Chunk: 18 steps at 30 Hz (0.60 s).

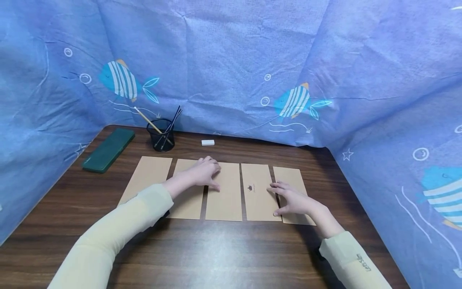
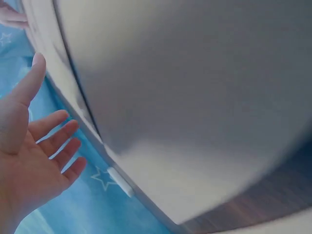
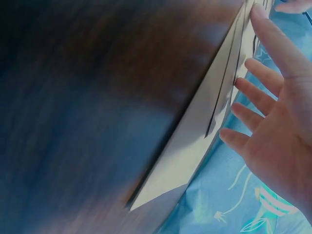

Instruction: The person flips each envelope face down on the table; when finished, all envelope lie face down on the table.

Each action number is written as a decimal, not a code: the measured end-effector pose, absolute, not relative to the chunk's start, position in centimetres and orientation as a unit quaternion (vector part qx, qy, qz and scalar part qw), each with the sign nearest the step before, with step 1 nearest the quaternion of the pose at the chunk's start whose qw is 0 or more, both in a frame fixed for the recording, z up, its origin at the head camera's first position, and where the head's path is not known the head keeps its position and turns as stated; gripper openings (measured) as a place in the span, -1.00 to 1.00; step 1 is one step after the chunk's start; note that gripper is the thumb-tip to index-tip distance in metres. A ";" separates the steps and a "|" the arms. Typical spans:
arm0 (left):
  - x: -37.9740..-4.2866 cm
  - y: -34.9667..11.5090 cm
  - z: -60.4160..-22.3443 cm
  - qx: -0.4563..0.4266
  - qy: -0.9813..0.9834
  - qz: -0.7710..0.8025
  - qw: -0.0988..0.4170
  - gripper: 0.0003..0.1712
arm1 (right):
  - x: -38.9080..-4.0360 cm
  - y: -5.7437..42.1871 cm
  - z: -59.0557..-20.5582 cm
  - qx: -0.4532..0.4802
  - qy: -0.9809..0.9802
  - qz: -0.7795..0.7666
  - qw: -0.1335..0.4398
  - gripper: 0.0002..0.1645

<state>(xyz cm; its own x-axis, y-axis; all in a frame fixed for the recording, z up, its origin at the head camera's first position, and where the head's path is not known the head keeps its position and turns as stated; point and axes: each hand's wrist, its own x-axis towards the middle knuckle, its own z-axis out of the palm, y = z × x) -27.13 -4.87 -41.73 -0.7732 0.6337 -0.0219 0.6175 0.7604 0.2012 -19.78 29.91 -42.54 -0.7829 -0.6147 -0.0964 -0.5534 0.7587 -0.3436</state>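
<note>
Several tan paper rectangles lie in a row on the brown wooden table, with narrow gaps between them. My left hand (image 1: 205, 173) is over the second rectangle (image 1: 187, 202) from the left, its fingertips reaching to the third rectangle (image 1: 227, 200). Over the gap between the fourth rectangle (image 1: 258, 204), which bears a small dark crown print, and the rightmost rectangle (image 1: 292, 176) is my right hand (image 1: 291, 198). In the left wrist view the left palm (image 2: 34, 165) shows with fingers relaxed and spread. The right fingers (image 3: 261, 95) look similarly loose. Neither hand grips anything; whether fingertips touch paper I cannot tell.
A black mesh pen cup (image 1: 161, 138) with several slim sticks stands at the back left. Beside it lies a dark green case (image 1: 109, 150). A white eraser-like block (image 1: 207, 142) sits near the back edge. Blue fish-patterned cloth (image 1: 231, 72) hangs round the table.
</note>
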 end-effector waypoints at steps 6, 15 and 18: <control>-28.2 -2.4 -41.4 0.347 0.928 0.133 0.043 -0.05 | -19.4 30.0 -42.6 -0.302 0.934 -0.161 0.107 -0.05; -30.2 0.5 -41.3 0.351 0.909 0.212 0.070 -0.10 | -19.3 30.0 -43.0 -0.295 0.935 -0.162 0.108 -0.03; -30.6 1.1 -41.7 0.352 0.908 0.215 0.075 -0.09 | -19.3 30.0 -43.0 -0.295 0.935 -0.165 0.109 -0.04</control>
<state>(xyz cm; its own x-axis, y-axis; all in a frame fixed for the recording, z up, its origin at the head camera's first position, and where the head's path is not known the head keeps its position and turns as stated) -30.56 1.11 -41.70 -0.7402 0.6722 0.0146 0.6076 0.6595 0.4426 -19.27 29.96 -43.01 -0.8019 -0.5880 -0.1055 -0.5165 0.7712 -0.3723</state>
